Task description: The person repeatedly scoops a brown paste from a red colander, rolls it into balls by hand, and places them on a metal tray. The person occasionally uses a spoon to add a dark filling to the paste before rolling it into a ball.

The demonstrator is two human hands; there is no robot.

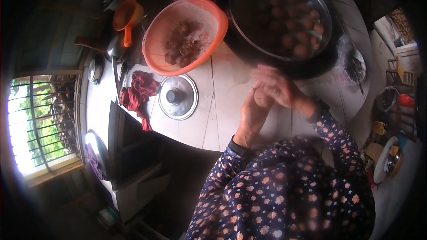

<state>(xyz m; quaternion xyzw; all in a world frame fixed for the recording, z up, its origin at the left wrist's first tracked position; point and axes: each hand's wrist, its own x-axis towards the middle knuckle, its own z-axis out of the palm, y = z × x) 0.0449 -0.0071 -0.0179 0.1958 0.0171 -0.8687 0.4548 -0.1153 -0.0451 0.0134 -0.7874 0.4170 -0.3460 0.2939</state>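
Note:
Between my palms is a round brownish ball [261, 98], of dough or a similar paste. My left hand [251, 111] cups it from below and the left side. Over its top lies my right hand [282, 90], blurred by motion. Just beyond my hands stands a wide dark pan [248, 31] with many similar brown balls [302, 38], mostly gathered at its right side. An orange plastic colander [155, 45] to the left holds a lumpy brownish mass [186, 46]. Where the ball touches my palms is partly hidden.
On the tiled counter [200, 120] lie a metal pot lid [178, 96] and a dark red cloth [141, 88]. A ladle [114, 70] and an orange plastic dipper [128, 16] are farther left. A clear plastic bag [347, 56] sits right of the pan. A barred window [43, 120] is at far left.

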